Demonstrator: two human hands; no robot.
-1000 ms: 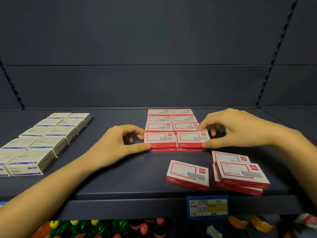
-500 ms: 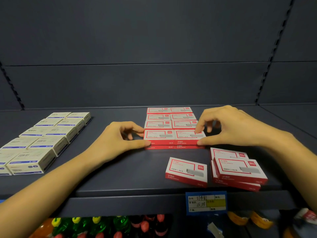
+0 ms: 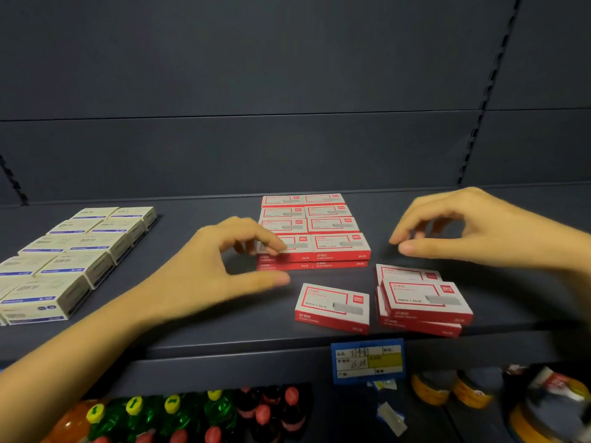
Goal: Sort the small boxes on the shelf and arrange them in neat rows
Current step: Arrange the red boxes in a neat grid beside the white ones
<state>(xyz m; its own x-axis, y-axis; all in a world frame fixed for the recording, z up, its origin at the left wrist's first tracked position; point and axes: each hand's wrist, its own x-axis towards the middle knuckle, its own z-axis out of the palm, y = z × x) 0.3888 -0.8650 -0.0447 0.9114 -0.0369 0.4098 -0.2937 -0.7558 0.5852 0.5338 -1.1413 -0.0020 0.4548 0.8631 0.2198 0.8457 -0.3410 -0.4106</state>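
Red-and-white small boxes (image 3: pixel 339 247) lie in two neat columns, stacked, at the middle of the dark shelf (image 3: pixel 224 334). One loose red box (image 3: pixel 332 306) lies askew in front of them. A crooked pile of red boxes (image 3: pixel 422 302) sits to its right. My left hand (image 3: pixel 220 266) hovers just left of the front stack, fingers curled apart, holding nothing; its fingers hide the front left box's corner. My right hand (image 3: pixel 463 231) floats to the right of the stack above the crooked pile, fingers apart and empty.
Cream boxes with blue print (image 3: pixel 73 260) stand in two rows at the shelf's left. A blue price tag (image 3: pixel 367 361) hangs on the front edge. Below are coloured bottles (image 3: pixel 179 417) and tape rolls (image 3: pixel 447 391). The dark back panel rises behind.
Both hands have let go of the front pair of red boxes and pulled away outward, left hand toward me, right hand to the right. The front pair now sits aligned on the stack.
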